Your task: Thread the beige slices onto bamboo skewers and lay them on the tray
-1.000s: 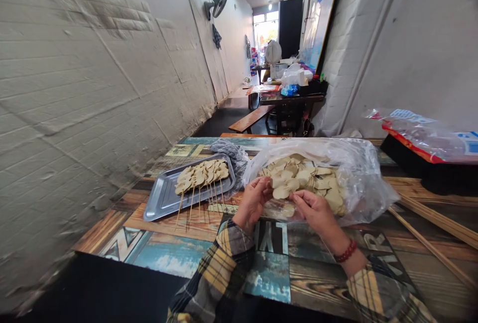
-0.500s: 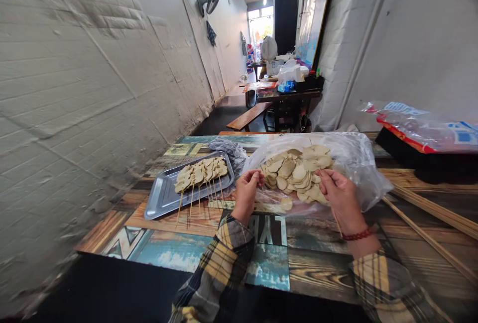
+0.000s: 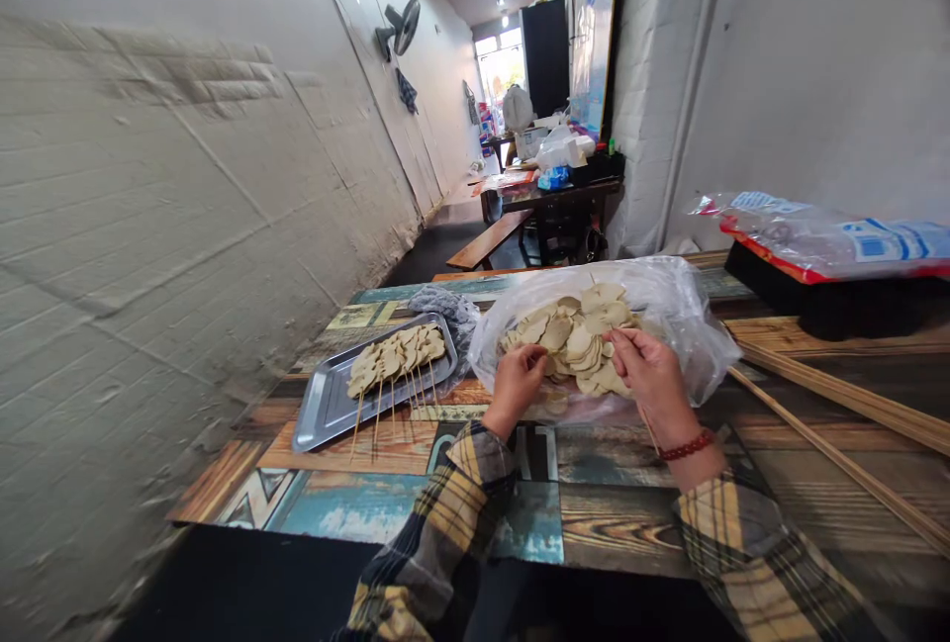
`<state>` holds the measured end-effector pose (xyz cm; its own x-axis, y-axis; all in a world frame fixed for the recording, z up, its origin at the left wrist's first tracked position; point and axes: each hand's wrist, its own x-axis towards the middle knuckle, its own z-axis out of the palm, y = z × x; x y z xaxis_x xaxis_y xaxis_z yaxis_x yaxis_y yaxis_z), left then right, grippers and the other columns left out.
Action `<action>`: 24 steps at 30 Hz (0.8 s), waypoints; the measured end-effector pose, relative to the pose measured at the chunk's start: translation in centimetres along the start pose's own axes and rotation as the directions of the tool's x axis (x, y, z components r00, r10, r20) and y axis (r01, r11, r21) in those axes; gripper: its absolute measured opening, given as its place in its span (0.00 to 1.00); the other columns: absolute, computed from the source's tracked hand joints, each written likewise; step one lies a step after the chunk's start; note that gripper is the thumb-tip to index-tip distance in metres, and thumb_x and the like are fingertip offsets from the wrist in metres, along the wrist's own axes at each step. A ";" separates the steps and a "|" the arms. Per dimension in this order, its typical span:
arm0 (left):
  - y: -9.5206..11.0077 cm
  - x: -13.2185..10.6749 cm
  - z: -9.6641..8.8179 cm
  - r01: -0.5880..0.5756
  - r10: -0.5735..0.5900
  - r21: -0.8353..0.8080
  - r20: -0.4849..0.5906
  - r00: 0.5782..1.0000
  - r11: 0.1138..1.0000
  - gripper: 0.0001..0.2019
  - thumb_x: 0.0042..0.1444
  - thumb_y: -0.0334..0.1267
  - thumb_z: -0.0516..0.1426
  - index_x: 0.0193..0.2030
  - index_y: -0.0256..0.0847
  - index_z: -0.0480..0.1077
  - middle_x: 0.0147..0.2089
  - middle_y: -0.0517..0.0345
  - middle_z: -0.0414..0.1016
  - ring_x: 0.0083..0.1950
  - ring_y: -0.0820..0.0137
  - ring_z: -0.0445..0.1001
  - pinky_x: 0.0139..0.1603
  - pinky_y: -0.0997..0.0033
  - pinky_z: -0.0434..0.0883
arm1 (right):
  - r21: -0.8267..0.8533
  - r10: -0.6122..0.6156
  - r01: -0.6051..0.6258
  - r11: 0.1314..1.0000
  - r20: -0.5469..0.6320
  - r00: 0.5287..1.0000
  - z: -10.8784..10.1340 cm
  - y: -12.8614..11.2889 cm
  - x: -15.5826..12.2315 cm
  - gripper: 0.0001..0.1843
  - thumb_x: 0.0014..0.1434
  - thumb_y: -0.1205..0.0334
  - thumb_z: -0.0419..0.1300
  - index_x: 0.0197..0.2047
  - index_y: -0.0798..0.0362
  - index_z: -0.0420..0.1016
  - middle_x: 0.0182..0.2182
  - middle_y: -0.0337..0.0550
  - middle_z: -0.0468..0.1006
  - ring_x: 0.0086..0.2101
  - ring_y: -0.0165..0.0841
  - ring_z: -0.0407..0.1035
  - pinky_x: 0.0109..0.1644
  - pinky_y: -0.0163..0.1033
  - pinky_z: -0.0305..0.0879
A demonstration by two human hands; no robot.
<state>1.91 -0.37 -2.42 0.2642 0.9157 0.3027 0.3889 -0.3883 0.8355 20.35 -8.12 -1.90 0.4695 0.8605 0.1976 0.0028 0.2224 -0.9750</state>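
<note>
A heap of thin, pale beige slices (image 3: 565,333) lies on a clear plastic bag (image 3: 687,316) on the table. At the heap's left front edge, my left hand (image 3: 518,385) is closed in a pinch; whatever lies between its fingertips is too small to make out. My right hand (image 3: 653,380) is shut on a thin bamboo skewer (image 3: 648,430), whose lower end sticks out below the palm, its fingertips over the right side of the heap. Left of my hands, a metal tray (image 3: 321,414) carries several skewered slices (image 3: 397,357), their sticks pointing toward me over the rim.
Long bamboo sticks (image 3: 846,390) lie on the right of the patterned table (image 3: 623,533). Behind them is a black container with a red-edged plastic package (image 3: 838,236) on top. A crumpled grey plastic bag (image 3: 449,311) sits behind the tray. A wall (image 3: 185,227) runs along the left.
My left hand has moved right, in over the edge of the slices and closer to my right hand. My right hand keeps the skewer. The whole view has shifted slightly.
</note>
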 end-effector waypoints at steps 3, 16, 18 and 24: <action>0.6 0.3 1.1 -0.063 0.055 0.115 0.075 0.996 0.991 0.06 0.54 0.32 0.61 0.35 0.43 0.81 0.33 0.54 0.76 0.36 0.66 0.71 0.43 0.68 0.65 | 0.072 0.024 -0.021 0.997 -0.041 0.999 0.1 -0.5 0.0 0.24 0.56 0.38 0.63 0.36 0.53 0.77 0.16 0.29 0.62 0.17 0.27 0.52 0.19 0.34 0.45; 1.2 2.6 3.9 -0.087 0.056 0.231 0.134 0.989 0.969 0.02 0.49 0.32 0.64 0.30 0.42 0.80 0.33 0.54 0.76 0.38 0.64 0.72 0.43 0.68 0.64 | 0.116 -0.008 0.009 0.993 -0.010 1.000 0.4 -1.2 0.0 0.23 0.57 0.40 0.63 0.35 0.55 0.78 0.15 0.29 0.62 0.18 0.26 0.55 0.20 0.33 0.50; 0.7 3.1 3.8 -0.061 0.039 0.169 0.133 0.990 0.984 0.04 0.51 0.33 0.63 0.27 0.41 0.78 0.30 0.56 0.76 0.37 0.65 0.72 0.41 0.69 0.64 | 0.128 -0.014 0.015 0.992 -0.010 1.000 0.3 -1.2 0.0 0.23 0.57 0.40 0.63 0.35 0.55 0.78 0.15 0.29 0.63 0.18 0.26 0.55 0.21 0.33 0.50; -0.6 3.2 2.6 0.130 -0.128 -0.067 0.032 0.991 0.989 0.11 0.57 0.40 0.55 0.27 0.40 0.74 0.24 0.61 0.72 0.29 0.70 0.71 0.31 0.73 0.64 | 0.140 -0.028 0.031 0.990 -0.018 0.999 0.2 -0.9 0.1 0.24 0.56 0.39 0.63 0.35 0.54 0.78 0.15 0.30 0.63 0.18 0.27 0.56 0.20 0.34 0.49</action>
<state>4.80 2.58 -3.15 0.2405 0.9542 0.1781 0.3599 -0.2580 0.8966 20.24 -8.15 -0.93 0.4852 0.8454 0.2233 -0.1062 0.3105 -0.9446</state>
